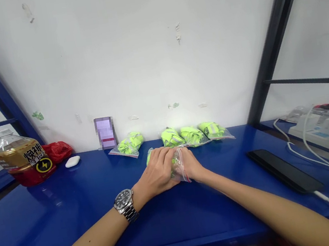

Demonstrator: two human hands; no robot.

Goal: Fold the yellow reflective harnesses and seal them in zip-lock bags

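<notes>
Both hands meet at the middle of the blue shelf point(74, 220) over a small clear zip bag point(178, 165) stuffed with neon-green fabric. My left hand point(156, 172), with a metal wristwatch on its wrist, lies on top of the bag with fingers curled over it. My right hand point(192, 164) grips the bag's right end, where a red seal line shows. Behind them, along the wall, lie several more filled bags: one to the left point(129, 145) and three side by side point(193, 134).
A bottle of amber drink point(22, 161) lies at the far left, with a red crumpled bag point(58, 151) and a white case point(72, 161) near it. A small card point(105, 132) leans on the wall. A black phone point(284, 169) with white cable lies right.
</notes>
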